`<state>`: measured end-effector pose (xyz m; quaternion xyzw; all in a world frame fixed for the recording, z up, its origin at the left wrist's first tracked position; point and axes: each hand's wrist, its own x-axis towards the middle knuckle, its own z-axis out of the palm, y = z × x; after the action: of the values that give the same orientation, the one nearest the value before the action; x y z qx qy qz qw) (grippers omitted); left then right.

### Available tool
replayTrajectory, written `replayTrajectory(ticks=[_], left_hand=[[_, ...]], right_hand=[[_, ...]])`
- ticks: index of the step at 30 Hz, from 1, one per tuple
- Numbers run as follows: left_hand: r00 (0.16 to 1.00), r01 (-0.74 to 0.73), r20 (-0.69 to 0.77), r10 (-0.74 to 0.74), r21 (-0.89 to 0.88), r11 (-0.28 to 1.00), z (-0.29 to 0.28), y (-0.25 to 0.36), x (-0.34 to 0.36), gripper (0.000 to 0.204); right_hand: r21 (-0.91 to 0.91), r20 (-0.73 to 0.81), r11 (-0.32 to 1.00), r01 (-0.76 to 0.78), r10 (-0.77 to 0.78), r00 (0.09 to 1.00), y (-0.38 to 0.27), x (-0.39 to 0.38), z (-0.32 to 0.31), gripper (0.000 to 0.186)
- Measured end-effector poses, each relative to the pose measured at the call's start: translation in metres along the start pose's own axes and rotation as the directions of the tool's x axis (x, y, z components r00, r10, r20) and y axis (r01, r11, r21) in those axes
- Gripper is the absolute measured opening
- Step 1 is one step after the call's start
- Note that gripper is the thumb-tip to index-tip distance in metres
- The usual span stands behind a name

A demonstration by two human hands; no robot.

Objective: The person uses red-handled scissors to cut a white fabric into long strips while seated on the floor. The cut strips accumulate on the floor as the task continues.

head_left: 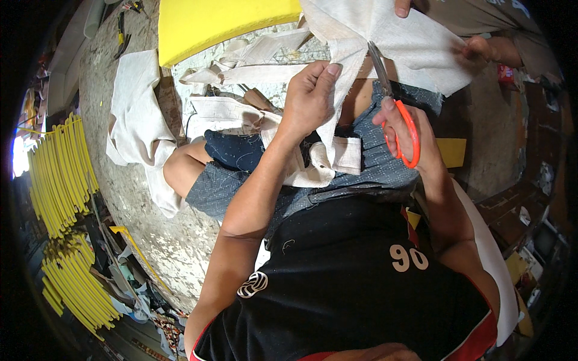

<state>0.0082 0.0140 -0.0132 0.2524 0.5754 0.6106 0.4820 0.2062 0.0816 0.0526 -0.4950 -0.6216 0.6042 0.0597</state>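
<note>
My left hand (310, 99) is closed, pinching the edge of an off-white cloth (415, 36) between thumb and fingers. A narrow strip (328, 129) of this cloth hangs down from the hand toward my lap. In my right hand (424, 135) is a pair of scissors (414, 147) with orange handles, my fingers through the loops. Its blades point up and away, their tips at the cloth just right of my left hand. Another person's hand (484, 49) holds the cloth's right side, and a fingertip (402, 8) of theirs rests on its far edge.
Cloth strips (247, 73) and a wooden-handled tool (257, 99) lie beyond my lap. A yellow sheet (223, 24) is at the back. White cloth (135, 114) drapes at left near pliers (122, 39). Bundled yellow tubes (60, 174) stand far left.
</note>
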Motion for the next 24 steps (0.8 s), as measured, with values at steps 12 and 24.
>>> replayTrajectory(ticks=[12,24], left_hand=[[0.999,0.034,0.004,-0.033,-0.042,0.999,-0.0014,0.0057,-0.0014,0.03],[1.0,-0.015,-0.005,0.015,-0.025,1.0,0.0013,0.0023,-0.0012,0.03]], right_hand=[[-0.036,0.002,0.999,-0.029,0.029,1.0,0.0014,-0.0028,-0.0017,0.067],[-0.023,-0.002,0.997,-0.075,0.075,0.997,-0.0027,-0.0025,0.0005,0.067]])
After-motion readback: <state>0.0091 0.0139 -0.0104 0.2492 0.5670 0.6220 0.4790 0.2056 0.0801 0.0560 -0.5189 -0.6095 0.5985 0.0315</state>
